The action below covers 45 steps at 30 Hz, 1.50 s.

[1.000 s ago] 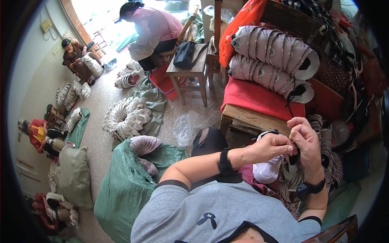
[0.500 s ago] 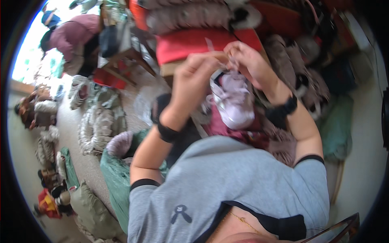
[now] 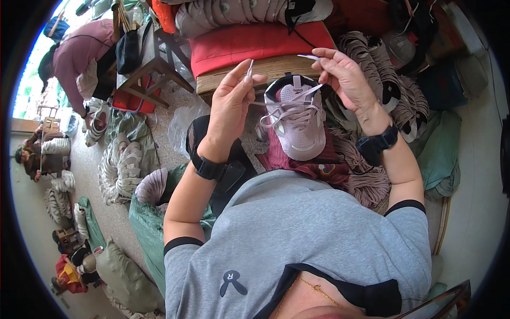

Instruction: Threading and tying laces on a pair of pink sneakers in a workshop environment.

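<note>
Your left hand (image 3: 234, 95) & right hand (image 3: 345, 74) each pinch shut on one end of the pale lace (image 3: 289, 103), pulled up & apart over the lilac sneaker (image 3: 298, 127) resting on your lap.

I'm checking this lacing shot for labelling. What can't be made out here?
- Sole and heel of the pale sneaker: head view, hidden because it rests on the lap, toe toward the person.
- Lace end in the left hand: the fingers cover most of it.
- Lace tip at the right hand: too thin to tell how it is pinched.
- Person in pink: squeezed at the fisheye rim.
</note>
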Each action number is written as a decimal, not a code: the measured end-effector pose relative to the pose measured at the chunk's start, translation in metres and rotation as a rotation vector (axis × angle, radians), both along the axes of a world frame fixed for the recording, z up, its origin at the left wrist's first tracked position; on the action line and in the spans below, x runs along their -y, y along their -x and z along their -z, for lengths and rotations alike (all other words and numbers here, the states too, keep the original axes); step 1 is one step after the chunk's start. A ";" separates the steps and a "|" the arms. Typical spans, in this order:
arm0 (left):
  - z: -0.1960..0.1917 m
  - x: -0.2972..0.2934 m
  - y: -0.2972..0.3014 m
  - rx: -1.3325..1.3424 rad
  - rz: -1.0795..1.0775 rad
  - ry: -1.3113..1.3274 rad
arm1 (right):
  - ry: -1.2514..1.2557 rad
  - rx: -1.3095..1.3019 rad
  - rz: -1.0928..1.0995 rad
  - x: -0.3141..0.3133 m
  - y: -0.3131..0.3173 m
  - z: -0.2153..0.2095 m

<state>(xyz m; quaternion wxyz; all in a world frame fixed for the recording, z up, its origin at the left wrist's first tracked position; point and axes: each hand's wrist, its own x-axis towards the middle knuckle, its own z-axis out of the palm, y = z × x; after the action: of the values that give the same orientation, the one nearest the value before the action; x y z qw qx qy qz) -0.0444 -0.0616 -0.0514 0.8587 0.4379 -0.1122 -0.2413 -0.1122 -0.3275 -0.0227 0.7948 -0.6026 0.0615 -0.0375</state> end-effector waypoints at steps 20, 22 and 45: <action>0.045 -0.024 -0.003 0.039 -0.065 -0.430 | 0.760 0.026 0.001 0.011 0.038 0.043; 0.052 -0.020 0.001 0.245 -0.042 -0.627 | 0.863 0.034 -0.006 0.010 0.043 0.046; 0.033 0.017 0.014 1.018 -0.119 -1.126 | 1.774 0.368 -0.298 -0.014 0.009 0.007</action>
<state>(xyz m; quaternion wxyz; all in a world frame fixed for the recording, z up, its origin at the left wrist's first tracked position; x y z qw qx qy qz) -0.0585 -0.0786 -0.0846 0.3597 0.8724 -0.3306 0.0161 -0.1207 -0.3132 -0.0294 0.0348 -0.9780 -0.1956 -0.0634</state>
